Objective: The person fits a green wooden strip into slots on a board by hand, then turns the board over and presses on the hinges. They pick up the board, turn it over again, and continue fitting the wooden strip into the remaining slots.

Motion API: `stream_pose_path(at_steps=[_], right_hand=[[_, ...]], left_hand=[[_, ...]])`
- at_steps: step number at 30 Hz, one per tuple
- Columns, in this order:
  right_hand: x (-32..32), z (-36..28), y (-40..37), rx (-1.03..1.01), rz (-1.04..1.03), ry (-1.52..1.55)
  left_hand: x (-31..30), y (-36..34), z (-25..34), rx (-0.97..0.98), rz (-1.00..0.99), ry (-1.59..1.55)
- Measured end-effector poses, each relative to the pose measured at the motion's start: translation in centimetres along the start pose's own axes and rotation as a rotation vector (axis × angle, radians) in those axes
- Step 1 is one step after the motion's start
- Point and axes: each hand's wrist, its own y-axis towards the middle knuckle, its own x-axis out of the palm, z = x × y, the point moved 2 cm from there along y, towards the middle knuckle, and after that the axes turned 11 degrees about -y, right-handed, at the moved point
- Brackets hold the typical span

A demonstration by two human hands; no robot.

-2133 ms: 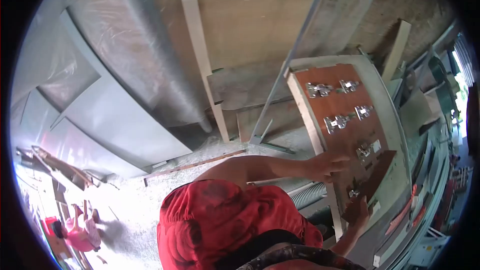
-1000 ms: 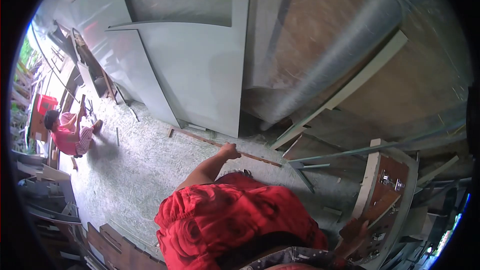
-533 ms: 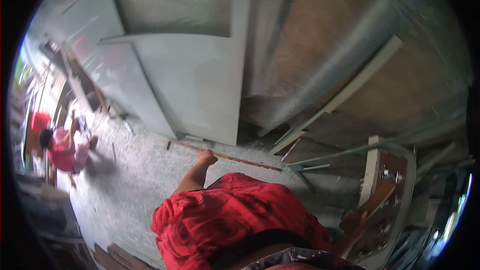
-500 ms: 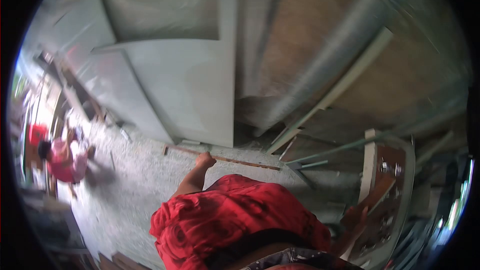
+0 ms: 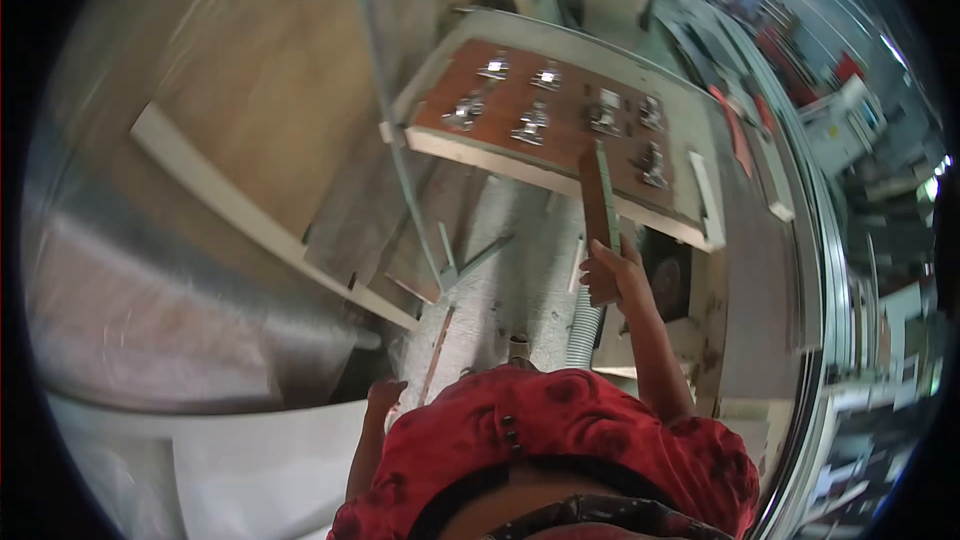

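Observation:
My right hand [image 5: 612, 275] is wrapped round the lower end of a narrow wooden board [image 5: 597, 190], brown-faced with a pale greenish edge. The board points upright, away from me, its far end overlapping the front part of a reddish-brown panel [image 5: 560, 150]. Several metal cabinet hinges [image 5: 530, 125] lie on that panel. Low at my left side, my left hand [image 5: 385, 397] appears closed in a loose fist with nothing visible in it. It is near a thin brown strip [image 5: 437, 355] on the floor, apart from it.
Large sheets [image 5: 250, 70] lean at the left, with a long pale strip [image 5: 240, 200] against them. A thin metal bar [image 5: 390, 110] stands before the workbench [image 5: 705, 230]. A ribbed hose [image 5: 583, 330] runs below. Red-handled clamps [image 5: 735, 130] lie to the right.
My view has swung right, from the leaning sheets and a seated person toward the workbench. The board in my right hand is now raised in front of me. My left hand has dropped nearer my side.

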Motion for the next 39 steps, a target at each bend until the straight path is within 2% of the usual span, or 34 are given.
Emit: stream_pose_path(at_steps=[1,2,3,5,7,8,11,15,17,19,22,26,28,32,34,35,39], right_hand=[[-0.8,0.3,-0.3,0.006,0.045,0.02],[-1.5,0.6,-0.3,-0.008,0.063,0.038],[-2.0,0.7,-0.4,-0.024,0.079,0.055],[-3.2,0.6,-1.0,-0.042,0.143,0.09],[-4.6,0.7,-1.3,-0.043,0.199,0.095],[-5.1,0.9,-1.4,-0.045,0.222,0.105],[-6.2,0.8,-1.9,0.012,0.223,-0.005],[-6.9,2.3,-1.1,0.007,0.243,0.056],[-6.8,1.9,-1.0,0.002,0.254,0.044],[-7.0,2.0,-0.7,-0.001,0.265,0.029],[-7.3,2.7,0.2,-0.002,0.239,0.012],[-7.6,4.2,1.2,0.001,0.207,-0.07],[-7.7,4.4,1.6,0.062,0.164,-0.103],[-9.2,2.9,1.8,0.099,0.179,-0.019],[-10.5,1.6,2.7,-0.002,0.204,0.081],[-11.1,0.6,2.7,-0.061,0.255,0.038],[-13.5,-1.5,3.5,-0.006,0.412,0.036]], left_hand=[[0.9,6.3,-0.4,0.225,-0.089,0.071],[0.6,4.6,4.7,0.238,-0.113,0.1],[0.6,2.0,12.9,0.301,-0.165,0.063],[0.7,-2.0,25.0,0.663,-0.196,0.158],[2.1,-3.0,33.2,0.777,-0.208,0.292],[3.0,-3.6,36.8,0.903,-0.197,0.331],[6.2,-4.9,45.6,1.199,-0.182,0.46],[11.0,-6.2,53.4,1.359,-0.162,0.521],[13.1,-5.7,55.8,1.405,-0.16,0.539],[15.1,-5.1,57.2,1.483,-0.111,0.721],[16.9,-4.1,58.4,1.438,-0.067,0.835],[18.1,-3.6,57.3,1.422,-0.008,0.907],[18.2,-3.1,57.2,1.462,0.017,0.838],[18.1,-3.0,57.0,1.478,0.021,0.857],[18.1,-2.8,56.9,1.525,0.04,0.815],[18.0,-2.8,56.9,1.523,0.044,0.819],[17.9,-3.3,57.0,1.515,0.022,0.797]])
